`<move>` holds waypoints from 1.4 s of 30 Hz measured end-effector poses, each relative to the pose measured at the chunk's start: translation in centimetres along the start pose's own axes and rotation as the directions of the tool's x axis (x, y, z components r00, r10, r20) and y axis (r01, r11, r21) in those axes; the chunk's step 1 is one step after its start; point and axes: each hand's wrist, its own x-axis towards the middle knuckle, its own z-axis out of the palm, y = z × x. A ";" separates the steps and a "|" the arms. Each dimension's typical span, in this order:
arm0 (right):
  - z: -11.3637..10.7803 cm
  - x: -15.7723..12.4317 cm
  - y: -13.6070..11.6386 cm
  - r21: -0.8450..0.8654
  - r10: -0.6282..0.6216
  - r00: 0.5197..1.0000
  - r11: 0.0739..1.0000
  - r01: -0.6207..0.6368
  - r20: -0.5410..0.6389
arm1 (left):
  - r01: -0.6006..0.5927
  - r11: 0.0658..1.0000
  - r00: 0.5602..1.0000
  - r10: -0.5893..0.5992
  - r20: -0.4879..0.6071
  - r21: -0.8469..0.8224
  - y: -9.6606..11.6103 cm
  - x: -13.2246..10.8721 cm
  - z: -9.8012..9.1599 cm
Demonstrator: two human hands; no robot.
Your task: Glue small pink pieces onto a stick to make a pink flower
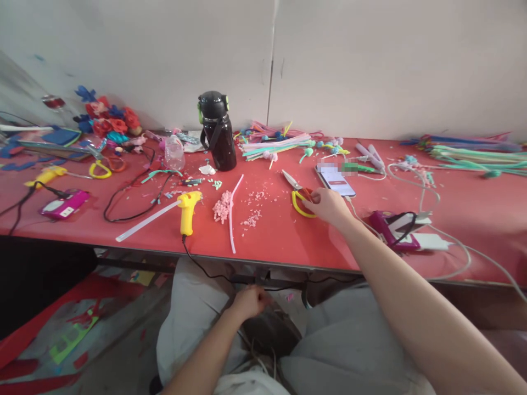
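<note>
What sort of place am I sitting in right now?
Probably a craft workshop, judging by the yellow plastic glue gun with a translucent glue stick, the bundle of long, pastel craft stems and the cluster of red and blue artificial flowers.

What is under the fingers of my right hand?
Scissors: blades and most of the yellow loop show. The right hand covers part of the orange loop; that part is hidden.

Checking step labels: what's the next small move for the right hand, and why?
Probably lift the scissors with the right hand: it is at their handles, and a long pale-pink strip lies beside small pink pieces that look cut, which suggests more cutting.
</note>
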 end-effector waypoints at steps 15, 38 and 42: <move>-1.3 -0.4 2.0 -0.032 0.067 0.998 0.997 -0.067 0.007 | -0.491 0.787 0.838 0.309 -0.451 -0.373 2.4 -12.9 -13.0; -4.0 -14.4 -9.5 0.358 -0.708 0.625 0.705 0.612 0.329 | -0.290 0.870 0.659 0.484 -0.575 0.399 -0.6 2.5 -23.1; -2.5 -16.7 -9.0 0.401 -0.862 0.437 0.507 0.763 0.258 | -0.289 0.893 0.647 0.448 -0.616 0.345 -0.5 2.3 -23.1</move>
